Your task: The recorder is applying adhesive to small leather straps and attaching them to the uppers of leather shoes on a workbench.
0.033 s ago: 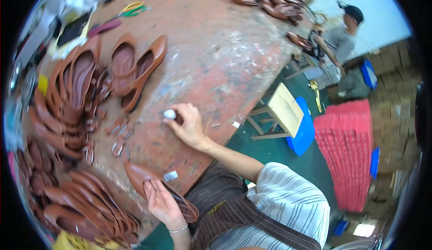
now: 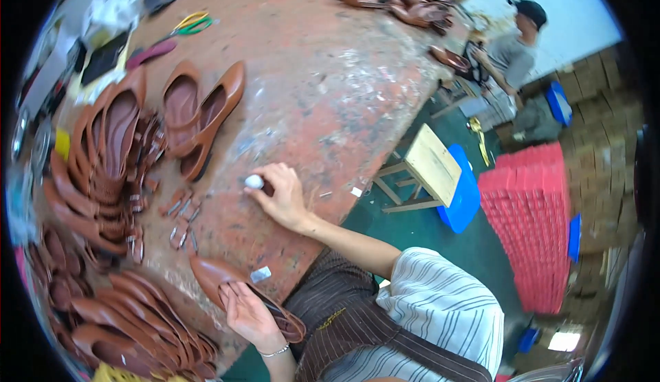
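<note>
1 brown shoe [image 2: 212,273] is gripped by the left hand [image 2: 249,315] at the near edge of the table [image 2: 323,100]; well apart, 1 white object [image 2: 254,181] is pinched by the right hand [image 2: 283,198], bare room beyond.

Lower centre: two hands [image 2: 280,195] [image 2: 249,315], one shoe [image 2: 212,275], one white knob [image 2: 254,182]. Upper left: two more shoes [image 2: 181,100] (piles [image 2: 111,179] defy counting).

A loose white short-sleeved shirt with dark stripes [image 2: 440,289] shows beneath a dark-brown pinstriped apron [image 2: 354,337] bearing small yellow stitching [image 2: 331,318]. A thin silvery bracelet [image 2: 275,352] circles the bare left hand's [image 2: 250,316] wrist.
</note>
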{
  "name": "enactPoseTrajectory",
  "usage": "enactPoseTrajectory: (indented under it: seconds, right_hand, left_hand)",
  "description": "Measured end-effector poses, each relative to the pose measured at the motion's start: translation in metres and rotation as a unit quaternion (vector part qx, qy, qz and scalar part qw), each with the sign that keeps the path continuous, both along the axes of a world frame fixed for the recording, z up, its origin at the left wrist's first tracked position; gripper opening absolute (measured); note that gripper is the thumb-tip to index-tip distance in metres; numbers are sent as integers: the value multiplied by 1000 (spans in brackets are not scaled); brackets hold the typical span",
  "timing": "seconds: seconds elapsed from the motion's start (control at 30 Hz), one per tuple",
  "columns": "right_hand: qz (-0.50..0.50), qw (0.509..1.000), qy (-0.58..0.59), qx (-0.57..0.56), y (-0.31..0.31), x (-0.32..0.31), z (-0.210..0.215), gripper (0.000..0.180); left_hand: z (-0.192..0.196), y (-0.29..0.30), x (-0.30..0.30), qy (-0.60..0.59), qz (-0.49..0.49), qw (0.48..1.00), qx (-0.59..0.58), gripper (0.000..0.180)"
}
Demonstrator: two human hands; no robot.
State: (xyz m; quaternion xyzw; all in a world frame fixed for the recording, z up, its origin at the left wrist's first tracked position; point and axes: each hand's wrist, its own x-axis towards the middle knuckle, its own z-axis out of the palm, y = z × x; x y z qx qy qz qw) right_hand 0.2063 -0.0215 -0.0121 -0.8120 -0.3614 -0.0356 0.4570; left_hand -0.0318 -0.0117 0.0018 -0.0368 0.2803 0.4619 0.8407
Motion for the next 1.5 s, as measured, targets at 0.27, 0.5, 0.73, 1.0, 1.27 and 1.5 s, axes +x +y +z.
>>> enactPoseTrajectory:
  seconds: [0.27, 0.5, 0.73, 1.0, 1.27, 1.5]
  right_hand:
    - [39, 995, 59, 70, 0, 1, 0, 20]
    - [220, 962, 137, 91, -6, -36, 13, 23]
    - [353, 929, 111, 18, -11, -49, 27, 25]
    - [441, 895, 45, -46, 3, -61, 33, 29]
    - [452, 884, -34, -114, 5, -59, 42, 27]
    - [458, 876, -56, -140, 9, -61, 46, 24]
  left_hand:
    - [-8, 18, 7, -42, -69, 995, 51, 17]
    - [0, 5, -8, 26, -50, 998, 11, 15]
    - [-3, -12, 11, 42, 32, 998, 44, 5]
    - [5, -7, 15, 59, 24, 997, 47, 24]
    - [-2, -11, 16, 14, 42, 997, 63, 31]
    - [-1, -11, 15, 35, 35, 998, 50, 32]
